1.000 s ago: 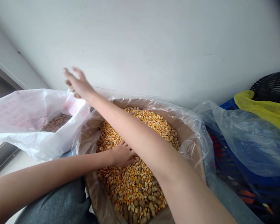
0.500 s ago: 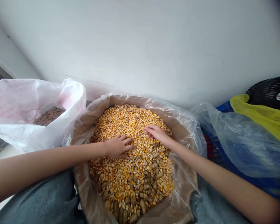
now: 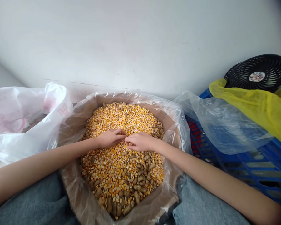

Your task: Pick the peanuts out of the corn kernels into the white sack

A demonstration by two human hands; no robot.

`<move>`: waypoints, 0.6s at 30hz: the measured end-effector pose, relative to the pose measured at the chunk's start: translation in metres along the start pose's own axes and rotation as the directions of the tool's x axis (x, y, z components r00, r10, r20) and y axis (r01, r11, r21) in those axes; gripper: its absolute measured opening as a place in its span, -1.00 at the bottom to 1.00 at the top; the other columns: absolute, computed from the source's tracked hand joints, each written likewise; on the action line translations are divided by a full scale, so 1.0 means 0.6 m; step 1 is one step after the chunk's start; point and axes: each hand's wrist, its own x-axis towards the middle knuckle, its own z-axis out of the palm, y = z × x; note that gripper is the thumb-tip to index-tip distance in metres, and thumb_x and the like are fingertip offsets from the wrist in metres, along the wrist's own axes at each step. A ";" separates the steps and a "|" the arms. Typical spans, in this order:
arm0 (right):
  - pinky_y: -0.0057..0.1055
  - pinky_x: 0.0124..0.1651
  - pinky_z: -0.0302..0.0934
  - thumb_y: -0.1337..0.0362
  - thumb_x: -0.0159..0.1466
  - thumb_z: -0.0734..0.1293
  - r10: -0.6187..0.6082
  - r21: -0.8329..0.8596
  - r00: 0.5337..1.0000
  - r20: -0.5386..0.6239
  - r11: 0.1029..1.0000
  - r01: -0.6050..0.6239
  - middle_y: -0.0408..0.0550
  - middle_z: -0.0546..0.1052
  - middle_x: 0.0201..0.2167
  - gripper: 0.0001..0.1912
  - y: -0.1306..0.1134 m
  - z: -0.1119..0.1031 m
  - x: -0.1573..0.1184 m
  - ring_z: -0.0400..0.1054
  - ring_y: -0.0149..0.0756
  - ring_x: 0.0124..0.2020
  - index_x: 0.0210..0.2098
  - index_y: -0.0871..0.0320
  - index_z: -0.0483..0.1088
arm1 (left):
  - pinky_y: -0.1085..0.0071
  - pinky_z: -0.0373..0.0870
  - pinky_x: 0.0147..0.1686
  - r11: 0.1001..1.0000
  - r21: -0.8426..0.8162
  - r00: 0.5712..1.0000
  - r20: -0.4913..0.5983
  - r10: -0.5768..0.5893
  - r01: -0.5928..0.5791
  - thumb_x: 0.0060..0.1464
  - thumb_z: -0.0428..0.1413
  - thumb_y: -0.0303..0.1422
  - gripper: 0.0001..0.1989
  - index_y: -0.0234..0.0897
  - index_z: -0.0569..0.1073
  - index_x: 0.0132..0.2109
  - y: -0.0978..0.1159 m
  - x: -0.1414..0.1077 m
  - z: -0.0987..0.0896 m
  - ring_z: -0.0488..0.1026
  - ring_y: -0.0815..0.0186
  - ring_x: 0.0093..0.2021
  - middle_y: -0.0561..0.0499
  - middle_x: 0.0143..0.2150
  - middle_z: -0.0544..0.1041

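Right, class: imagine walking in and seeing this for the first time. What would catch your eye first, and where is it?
The eye goes first to the mound of yellow corn kernels and peanuts in their shells, filling a plastic-lined cardboard box at the centre. The left hand and right hand meet over the middle of the mound. Off to the right, a blue plastic crate and a round black fan stand out.

The left arm (image 3: pixel 42 160) and right arm (image 3: pixel 208 178) are bare all the way from the near edge of the view to the hands, slim and smooth, narrowing toward the wrists. The left hand (image 3: pixel 110 138) and right hand (image 3: pixel 141 141) are small and slender. Grey-blue trousers (image 3: pixel 25 203) of soft, mottled cloth show at near left and near right, creased in loose folds.
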 end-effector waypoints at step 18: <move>-0.45 -0.44 0.11 0.19 0.19 0.12 -0.193 -0.131 0.981 0.030 0.972 0.196 -0.02 0.37 -0.25 -0.75 -0.032 0.036 0.016 0.30 -0.33 -0.33 -0.19 0.17 0.23 | 0.41 0.26 -0.40 0.913 0.074 0.839 0.371 -0.398 0.400 0.04 -0.15 -0.21 -0.67 -0.30 0.41 -0.27 -0.029 -0.035 -0.126 0.39 0.29 -0.41 -0.08 -0.38 0.48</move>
